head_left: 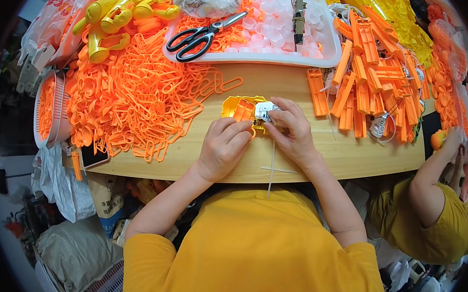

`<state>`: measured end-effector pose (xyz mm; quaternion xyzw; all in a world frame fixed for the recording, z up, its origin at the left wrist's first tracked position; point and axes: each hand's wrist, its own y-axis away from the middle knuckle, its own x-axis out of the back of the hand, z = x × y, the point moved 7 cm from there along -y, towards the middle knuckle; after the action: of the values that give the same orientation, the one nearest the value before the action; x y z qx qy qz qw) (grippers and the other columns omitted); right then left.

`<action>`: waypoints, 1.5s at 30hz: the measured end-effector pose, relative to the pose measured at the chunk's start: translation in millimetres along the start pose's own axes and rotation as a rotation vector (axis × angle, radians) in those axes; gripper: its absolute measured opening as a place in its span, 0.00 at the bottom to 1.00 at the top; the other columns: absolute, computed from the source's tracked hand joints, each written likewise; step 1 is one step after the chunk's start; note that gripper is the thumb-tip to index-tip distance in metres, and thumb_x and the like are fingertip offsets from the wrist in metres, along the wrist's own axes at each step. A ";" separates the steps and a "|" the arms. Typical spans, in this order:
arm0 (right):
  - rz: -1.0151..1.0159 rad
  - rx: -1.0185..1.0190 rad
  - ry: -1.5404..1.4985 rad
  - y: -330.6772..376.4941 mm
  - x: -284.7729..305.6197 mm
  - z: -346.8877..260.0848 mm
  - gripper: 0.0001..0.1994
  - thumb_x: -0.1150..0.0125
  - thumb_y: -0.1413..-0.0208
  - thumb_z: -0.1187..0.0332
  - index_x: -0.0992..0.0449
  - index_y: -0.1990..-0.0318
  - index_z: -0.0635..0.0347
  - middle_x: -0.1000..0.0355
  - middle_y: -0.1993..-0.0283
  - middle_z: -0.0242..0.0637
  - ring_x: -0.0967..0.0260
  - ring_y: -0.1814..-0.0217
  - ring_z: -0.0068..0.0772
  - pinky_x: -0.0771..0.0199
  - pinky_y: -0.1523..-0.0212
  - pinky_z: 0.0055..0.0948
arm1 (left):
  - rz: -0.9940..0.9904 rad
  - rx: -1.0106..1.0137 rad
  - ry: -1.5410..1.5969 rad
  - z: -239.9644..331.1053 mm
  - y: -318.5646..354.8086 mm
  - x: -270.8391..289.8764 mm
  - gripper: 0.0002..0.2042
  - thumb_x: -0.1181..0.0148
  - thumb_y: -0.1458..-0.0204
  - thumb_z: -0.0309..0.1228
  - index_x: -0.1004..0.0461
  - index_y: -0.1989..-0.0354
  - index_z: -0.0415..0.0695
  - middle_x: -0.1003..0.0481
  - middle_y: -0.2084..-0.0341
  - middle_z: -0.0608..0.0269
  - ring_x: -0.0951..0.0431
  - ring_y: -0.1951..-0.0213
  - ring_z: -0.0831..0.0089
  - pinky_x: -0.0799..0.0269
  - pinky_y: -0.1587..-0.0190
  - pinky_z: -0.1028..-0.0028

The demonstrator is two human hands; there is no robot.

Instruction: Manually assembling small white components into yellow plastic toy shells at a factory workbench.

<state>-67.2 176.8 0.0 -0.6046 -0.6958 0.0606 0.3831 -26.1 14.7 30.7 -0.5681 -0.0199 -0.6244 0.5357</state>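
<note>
A yellow plastic toy shell (235, 106) lies on the wooden table (281, 84), with an orange insert and a small white part inside it. My left hand (224, 146) presses its fingers on the orange insert at the shell's near side. My right hand (291, 129) pinches the small white part (263, 111) at the shell's right end. A thin white wire (271, 165) trails from there toward me over the table edge.
A heap of orange plastic loops (140, 93) fills the left. Black scissors (199, 35) lie in a white tray (327, 57) of clear caps at the back. Flat orange pieces (366, 84) are stacked at right. Another person in yellow (435, 214) works at far right.
</note>
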 end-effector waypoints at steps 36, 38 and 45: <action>0.053 0.038 0.142 -3.5 6.6 -4.5 0.20 0.38 0.54 0.84 0.24 0.51 0.61 0.35 0.36 0.53 0.38 0.35 0.56 0.31 0.41 0.42 | -0.107 0.559 0.285 -134.6 -231.0 -70.4 0.30 0.38 0.54 0.58 0.20 0.68 0.34 0.19 0.71 0.47 0.17 0.65 0.58 0.23 0.62 0.62; 0.072 0.052 0.193 -3.4 6.7 -3.7 0.21 0.41 0.53 0.85 0.24 0.50 0.60 0.36 0.35 0.53 0.39 0.34 0.56 0.33 0.39 0.42 | 0.152 0.433 0.574 -143.1 -218.8 -44.3 0.22 0.34 0.48 0.47 0.23 0.64 0.35 0.19 0.72 0.56 0.19 0.68 0.70 0.24 0.64 0.70; 0.209 -0.011 -0.034 3.3 18.4 -3.9 0.15 0.38 0.52 0.80 0.23 0.55 0.60 0.43 0.32 0.55 0.43 0.31 0.56 0.38 0.35 0.45 | 0.391 0.717 1.123 -112.9 -140.8 9.5 0.18 0.37 0.44 0.49 0.31 0.73 0.49 0.33 0.83 0.76 0.37 0.85 0.87 0.43 0.84 0.81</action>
<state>-61.8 192.5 9.4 -0.6747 -0.6358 0.1066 0.3594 -199.2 -3.1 79.9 0.0601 0.1578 -0.6707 0.7222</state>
